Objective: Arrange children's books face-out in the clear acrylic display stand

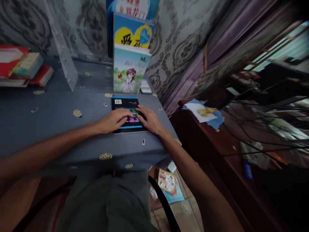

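Observation:
A black book (125, 102) with blue stripes, a barcode and colourful pictures lies flat on the dark grey patterned table covering (94, 106). My left hand (116, 120) rests on its left half, fingers stretched toward the middle. Over the right edge lies my right hand (150, 120), its fingers spread on the cover. Both hands hold nothing and partly hide the pictures. Just behind the book stands a pale green book (120, 77) with a drawn girl on its cover, leaning with a blue and yellow book (131, 23) behind it.
Stacked books (31, 66) lie at the far left, near a clear plastic panel (64, 58). Behind the table hangs a patterned curtain (91, 29). On the floor lie an orange book (167, 182) and a blue one under it. To the right, a dark red wooden surface (212, 141) carries cloth and cables.

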### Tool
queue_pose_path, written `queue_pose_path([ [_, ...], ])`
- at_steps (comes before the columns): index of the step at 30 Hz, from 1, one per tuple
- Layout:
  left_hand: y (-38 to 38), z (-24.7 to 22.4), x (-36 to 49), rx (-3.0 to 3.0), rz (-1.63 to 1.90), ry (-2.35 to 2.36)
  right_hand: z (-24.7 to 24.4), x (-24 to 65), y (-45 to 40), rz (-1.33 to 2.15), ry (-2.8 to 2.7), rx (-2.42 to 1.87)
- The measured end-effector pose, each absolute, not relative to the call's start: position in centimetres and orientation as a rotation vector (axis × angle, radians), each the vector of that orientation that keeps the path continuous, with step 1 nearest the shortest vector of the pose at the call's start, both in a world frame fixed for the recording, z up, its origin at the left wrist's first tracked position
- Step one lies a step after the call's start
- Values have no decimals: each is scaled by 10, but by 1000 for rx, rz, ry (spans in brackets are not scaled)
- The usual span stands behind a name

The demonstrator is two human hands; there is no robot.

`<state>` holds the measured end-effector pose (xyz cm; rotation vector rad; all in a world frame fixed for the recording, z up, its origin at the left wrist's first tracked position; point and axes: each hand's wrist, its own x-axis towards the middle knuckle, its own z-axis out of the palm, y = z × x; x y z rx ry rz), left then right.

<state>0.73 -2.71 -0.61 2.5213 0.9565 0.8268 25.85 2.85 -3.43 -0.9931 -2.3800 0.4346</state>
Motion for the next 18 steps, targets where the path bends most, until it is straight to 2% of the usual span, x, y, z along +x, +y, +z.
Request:
queue_pose_path([
  [4,-14,-17,-28,2554,776,1195,-35,264,19,441,-2404,-959],
  [8,-15,-15,-41,2592,728,1223,-33,262,17,428,-2423,-939],
  [13,-75,10,-9,2580,836,1157,-33,261,17,418,-2413,-920],
  [14,-97,11,0,2529,780,1060,-33,261,18,414,-2419,-913],
  [16,-143,2,12,2396,422,720,-34,262,19,401,-2433,-907],
  [18,-182,-18,16,2375,185,663,-36,262,21,390,-2437,-912],
])
